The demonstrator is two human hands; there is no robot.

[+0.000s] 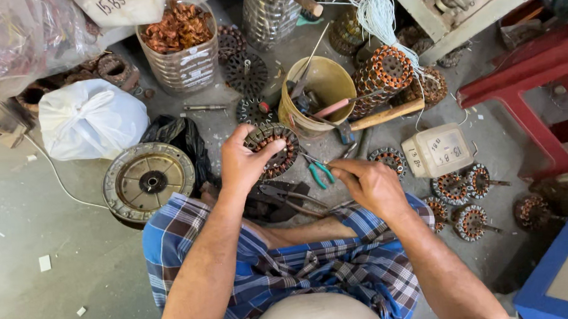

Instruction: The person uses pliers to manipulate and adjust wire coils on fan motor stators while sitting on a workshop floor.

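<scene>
My left hand grips a round motor stator with dark slots and copper windings, held up in front of me. My right hand is pinched shut beside it, fingertips toward the stator's lower right edge; what it pinches is too thin to make out. Green-handled pliers lie on the floor just beneath the two hands. Black-handled cutters rest near my knees on the blue checked cloth.
A yellow bucket of tools stands ahead, a hammer beside it. Wound stators and small rotors lie right. A metal motor cover, white bag, jar of copper scrap, red stool, white box.
</scene>
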